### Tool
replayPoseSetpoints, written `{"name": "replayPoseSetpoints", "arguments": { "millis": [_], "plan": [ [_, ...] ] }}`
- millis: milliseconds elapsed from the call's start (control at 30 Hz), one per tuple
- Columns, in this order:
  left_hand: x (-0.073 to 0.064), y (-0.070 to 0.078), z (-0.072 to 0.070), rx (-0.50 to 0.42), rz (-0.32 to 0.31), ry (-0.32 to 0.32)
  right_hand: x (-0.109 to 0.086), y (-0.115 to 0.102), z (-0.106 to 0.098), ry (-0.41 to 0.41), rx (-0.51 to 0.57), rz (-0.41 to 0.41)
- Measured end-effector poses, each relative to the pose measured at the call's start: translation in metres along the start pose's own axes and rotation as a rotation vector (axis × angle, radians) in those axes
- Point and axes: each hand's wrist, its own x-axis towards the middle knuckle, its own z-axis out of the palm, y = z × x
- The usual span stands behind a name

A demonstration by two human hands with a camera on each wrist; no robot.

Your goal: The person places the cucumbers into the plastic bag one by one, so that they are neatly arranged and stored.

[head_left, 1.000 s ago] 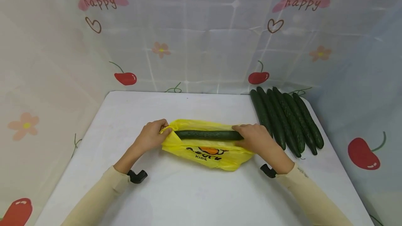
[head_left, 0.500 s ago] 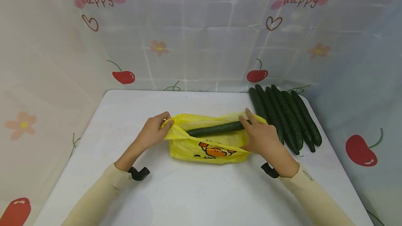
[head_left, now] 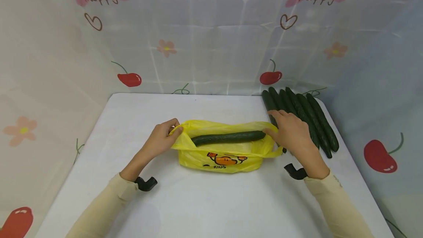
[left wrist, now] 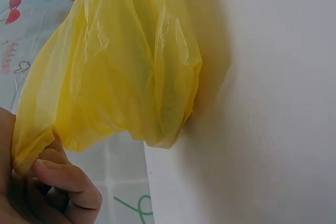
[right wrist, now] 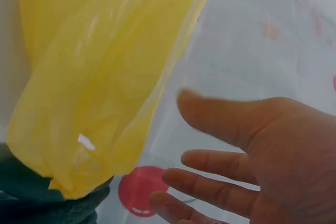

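Note:
A yellow plastic bag (head_left: 224, 157) with an orange cartoon print lies open at the middle of the white table (head_left: 211, 201). One dark green cucumber (head_left: 228, 137) lies lengthwise in its mouth. My left hand (head_left: 173, 130) pinches the bag's left edge, and the left wrist view shows the fingers (left wrist: 63, 182) curled round bunched yellow plastic (left wrist: 121, 72). My right hand (head_left: 274, 125) is open with spread fingers beside the bag's right end, holding nothing. In the right wrist view its fingers (right wrist: 220, 119) stand apart from the bag (right wrist: 89, 77).
Several long cucumbers (head_left: 307, 118) lie side by side at the back right of the table, partly under my right hand. Curtains printed with cherries close off the back and both sides. The table's right edge runs close to the cucumber row.
My right hand let go of the cucumber and drew away to the right, opening. The cucumber settled lower into the bag. My left hand kept its pinch on the bag's edge.

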Motion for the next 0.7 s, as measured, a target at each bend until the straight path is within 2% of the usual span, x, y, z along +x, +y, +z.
{"name": "replayPoseSetpoints", "arguments": {
  "millis": [200,367,533,700],
  "plan": [
    [-0.002,0.0,0.002,-0.01,0.005,0.019,0.006,0.025,0.008,0.084,0.131,0.049],
    [-0.005,0.002,0.006,-0.03,0.004,0.022,0.002,0.046,0.033,0.056,0.215,0.154],
    [-0.009,0.002,0.01,-0.082,0.019,0.022,-0.001,0.049,0.06,0.068,0.168,0.189],
    [-0.012,0.002,0.013,-0.125,0.02,0.031,0.004,0.042,0.071,0.06,0.079,0.229]
  ]
}}
